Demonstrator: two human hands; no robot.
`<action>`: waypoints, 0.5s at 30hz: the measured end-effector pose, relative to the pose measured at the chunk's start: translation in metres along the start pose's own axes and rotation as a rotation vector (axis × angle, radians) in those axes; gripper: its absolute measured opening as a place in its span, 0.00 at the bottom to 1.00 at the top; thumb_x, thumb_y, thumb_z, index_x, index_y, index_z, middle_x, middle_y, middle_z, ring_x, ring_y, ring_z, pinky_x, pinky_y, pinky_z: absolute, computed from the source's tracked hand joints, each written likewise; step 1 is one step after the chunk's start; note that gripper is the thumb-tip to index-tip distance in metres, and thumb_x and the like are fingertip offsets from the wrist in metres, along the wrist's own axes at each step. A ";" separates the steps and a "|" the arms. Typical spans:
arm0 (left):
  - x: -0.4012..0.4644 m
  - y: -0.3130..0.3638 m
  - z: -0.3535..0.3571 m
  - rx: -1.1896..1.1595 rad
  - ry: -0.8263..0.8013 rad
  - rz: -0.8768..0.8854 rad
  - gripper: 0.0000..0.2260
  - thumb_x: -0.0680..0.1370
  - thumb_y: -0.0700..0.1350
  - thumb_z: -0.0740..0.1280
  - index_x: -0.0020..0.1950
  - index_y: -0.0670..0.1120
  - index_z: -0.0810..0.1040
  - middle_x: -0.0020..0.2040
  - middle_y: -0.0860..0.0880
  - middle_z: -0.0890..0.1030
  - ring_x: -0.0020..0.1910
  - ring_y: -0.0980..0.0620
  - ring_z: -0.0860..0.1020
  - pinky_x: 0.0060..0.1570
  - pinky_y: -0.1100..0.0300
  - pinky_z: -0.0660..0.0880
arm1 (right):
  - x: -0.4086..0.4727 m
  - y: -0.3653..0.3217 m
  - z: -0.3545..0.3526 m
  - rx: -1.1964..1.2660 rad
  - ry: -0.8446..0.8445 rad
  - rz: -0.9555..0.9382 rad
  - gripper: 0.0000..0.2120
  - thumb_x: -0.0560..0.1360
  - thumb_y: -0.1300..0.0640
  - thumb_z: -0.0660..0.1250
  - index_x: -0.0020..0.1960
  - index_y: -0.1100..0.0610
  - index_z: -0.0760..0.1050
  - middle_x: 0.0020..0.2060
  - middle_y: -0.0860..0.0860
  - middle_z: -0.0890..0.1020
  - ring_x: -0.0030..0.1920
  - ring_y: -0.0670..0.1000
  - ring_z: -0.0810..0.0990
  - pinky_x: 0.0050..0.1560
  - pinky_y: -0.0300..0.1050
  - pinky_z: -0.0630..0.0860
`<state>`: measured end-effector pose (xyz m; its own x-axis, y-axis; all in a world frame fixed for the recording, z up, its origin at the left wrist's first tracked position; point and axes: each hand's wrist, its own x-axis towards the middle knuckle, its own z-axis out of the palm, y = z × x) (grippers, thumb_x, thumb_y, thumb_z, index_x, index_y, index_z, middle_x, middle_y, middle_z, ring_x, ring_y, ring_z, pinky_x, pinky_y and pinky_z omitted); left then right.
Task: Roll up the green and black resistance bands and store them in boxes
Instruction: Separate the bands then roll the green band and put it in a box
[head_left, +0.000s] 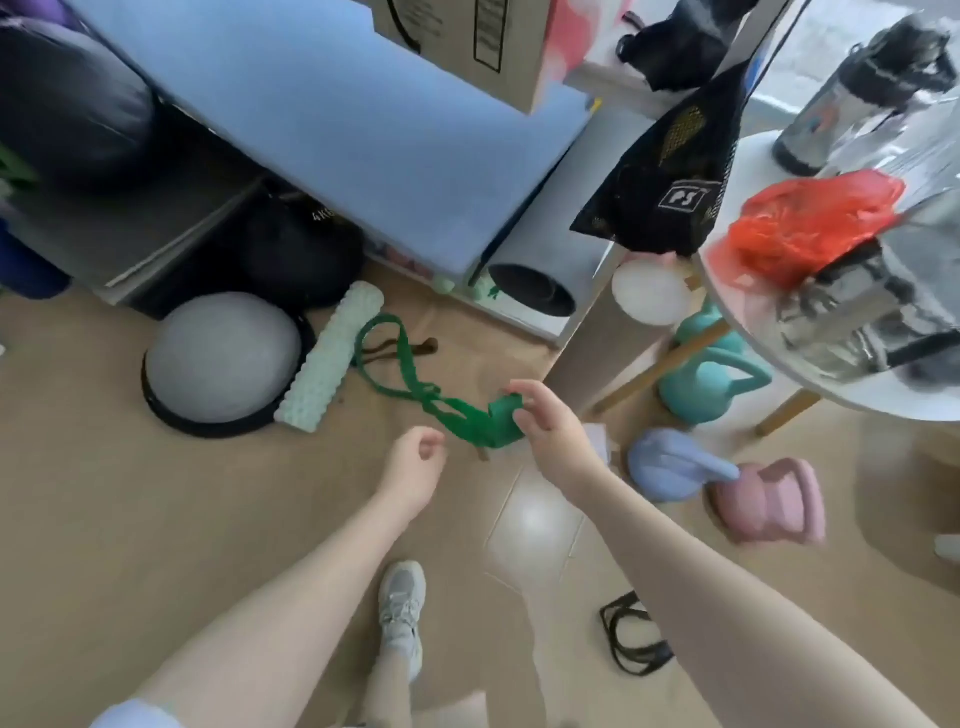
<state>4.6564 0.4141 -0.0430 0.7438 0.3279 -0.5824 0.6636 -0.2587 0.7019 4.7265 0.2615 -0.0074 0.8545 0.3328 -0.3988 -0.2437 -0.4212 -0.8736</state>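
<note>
Right hand (540, 421) fingers pinching green band (415, 387), its end hidden; left hand (415, 462) loosely curled, empty.

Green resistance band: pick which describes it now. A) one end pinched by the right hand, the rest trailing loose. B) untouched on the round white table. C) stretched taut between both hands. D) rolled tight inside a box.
A: the right hand pinches one end of the green resistance band; its loose loops trail away.
</note>
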 end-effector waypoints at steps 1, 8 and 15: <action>-0.002 -0.021 0.021 -0.137 -0.032 -0.104 0.12 0.79 0.39 0.59 0.61 0.38 0.72 0.52 0.43 0.78 0.44 0.50 0.74 0.43 0.62 0.69 | 0.000 0.029 0.008 -0.020 -0.005 0.022 0.15 0.78 0.66 0.57 0.57 0.49 0.72 0.51 0.51 0.79 0.50 0.50 0.77 0.48 0.37 0.73; -0.013 -0.147 0.180 -0.908 -0.079 -0.592 0.17 0.82 0.49 0.53 0.52 0.36 0.72 0.43 0.39 0.79 0.41 0.45 0.78 0.42 0.57 0.76 | -0.028 0.252 0.022 -0.228 -0.207 0.050 0.14 0.74 0.67 0.58 0.53 0.51 0.74 0.49 0.47 0.82 0.53 0.52 0.79 0.57 0.50 0.74; -0.011 -0.251 0.300 -1.048 -0.066 -0.771 0.22 0.81 0.50 0.56 0.67 0.34 0.65 0.57 0.37 0.77 0.47 0.46 0.78 0.48 0.55 0.73 | -0.076 0.409 0.010 -0.118 -0.263 0.134 0.15 0.76 0.69 0.59 0.46 0.47 0.69 0.49 0.46 0.81 0.51 0.43 0.78 0.54 0.38 0.71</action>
<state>4.5055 0.2026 -0.3360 0.2234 0.0202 -0.9745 0.5642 0.8126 0.1462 4.5576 0.0724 -0.3369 0.6671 0.4677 -0.5799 -0.2778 -0.5660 -0.7762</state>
